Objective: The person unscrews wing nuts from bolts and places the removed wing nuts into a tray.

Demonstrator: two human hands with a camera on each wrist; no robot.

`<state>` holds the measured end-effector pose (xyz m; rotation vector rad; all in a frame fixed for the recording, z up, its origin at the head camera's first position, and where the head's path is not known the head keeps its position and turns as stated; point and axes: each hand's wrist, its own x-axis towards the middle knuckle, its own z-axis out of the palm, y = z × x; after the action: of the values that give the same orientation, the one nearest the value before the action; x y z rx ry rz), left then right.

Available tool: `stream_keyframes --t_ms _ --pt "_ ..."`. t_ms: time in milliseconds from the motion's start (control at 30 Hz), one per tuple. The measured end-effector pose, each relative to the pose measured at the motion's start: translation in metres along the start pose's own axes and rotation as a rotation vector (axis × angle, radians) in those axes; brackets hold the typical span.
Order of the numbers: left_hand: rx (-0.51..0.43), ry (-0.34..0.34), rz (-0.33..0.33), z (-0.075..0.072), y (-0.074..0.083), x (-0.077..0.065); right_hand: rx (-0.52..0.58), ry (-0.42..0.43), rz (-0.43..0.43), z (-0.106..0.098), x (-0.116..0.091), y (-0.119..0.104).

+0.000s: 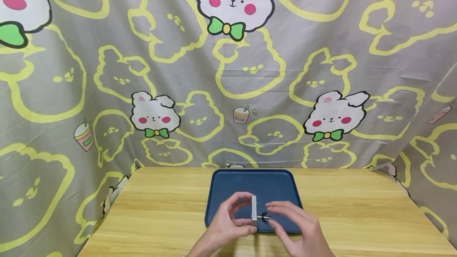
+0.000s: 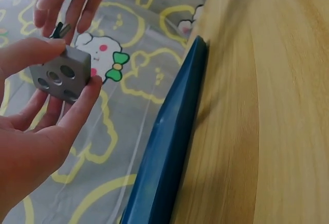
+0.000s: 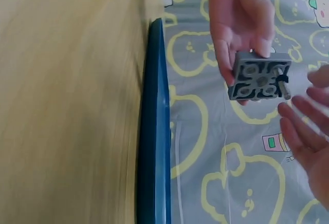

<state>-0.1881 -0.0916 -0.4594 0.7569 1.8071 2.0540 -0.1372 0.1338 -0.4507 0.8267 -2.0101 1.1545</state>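
In the head view my left hand [image 1: 228,218] grips a square grey metal block [image 1: 254,209] by its edges, thumb below and fingers above, standing it on edge over the blue tray [image 1: 246,181]. The block's outer face [image 2: 57,76] shows several round holes in the left wrist view. From its ribbed other face, near one corner, sticks a threaded bolt [image 3: 286,91]. A small black wing nut [image 1: 264,217] sits on the bolt. Beside the bolt's free end is my right hand [image 1: 301,225], its fingers loosely spread and nothing gripped between them.
The tray lies on a light wood table [image 1: 160,205], under both hands. A grey curtain [image 1: 228,78] printed with white rabbits and yellow outlines hangs behind the table and along its sides.
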Motion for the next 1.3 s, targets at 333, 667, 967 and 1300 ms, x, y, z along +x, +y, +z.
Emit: stream_keyframes --t_ms 333,667,967,1300 --pt "0.073 0.000 0.064 0.002 -0.002 0.001 0.480 -0.161 0.901 -0.008 0.009 0.004" --pt "0.115 -0.019 0.092 0.005 -0.006 0.000 0.841 -0.330 1.040 -0.010 0.003 0.018" --pt "0.129 -0.031 0.091 0.007 -0.006 0.000 0.911 -0.350 1.053 -0.011 0.000 0.019" --pt "0.108 -0.038 0.088 0.007 -0.006 -0.001 0.806 -0.324 1.009 -0.009 0.001 0.017"
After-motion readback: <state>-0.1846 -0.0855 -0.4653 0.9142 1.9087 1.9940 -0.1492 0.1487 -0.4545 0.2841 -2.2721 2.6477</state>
